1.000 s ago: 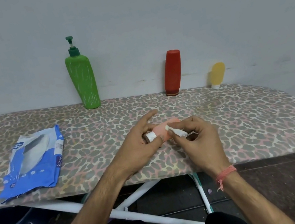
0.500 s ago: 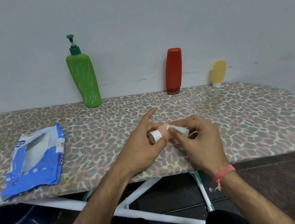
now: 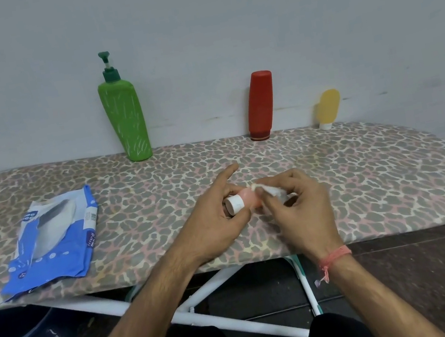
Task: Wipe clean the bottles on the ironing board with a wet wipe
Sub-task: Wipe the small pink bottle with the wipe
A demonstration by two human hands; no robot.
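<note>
A small pink bottle (image 3: 247,198) with a white cap lies sideways just above the ironing board (image 3: 393,168), cap pointing at me. My left hand (image 3: 215,220) grips it near the cap, index finger stretched out. My right hand (image 3: 298,202) pinches a folded white wet wipe (image 3: 271,191) and presses it against the bottle's pink body. At the board's far edge by the wall stand a green pump bottle (image 3: 126,120), a red bottle (image 3: 260,105) on its cap, and a small yellow tube (image 3: 329,108).
A blue wet-wipe pack (image 3: 53,242) lies on the left part of the board. White metal legs (image 3: 211,315) cross below the board. A dark blue tub (image 3: 11,327) sits on the floor at lower left.
The pink bottle has turned in my left hand, so less of its body shows. My right hand has slid the wipe along it. The other bottles have not moved.
</note>
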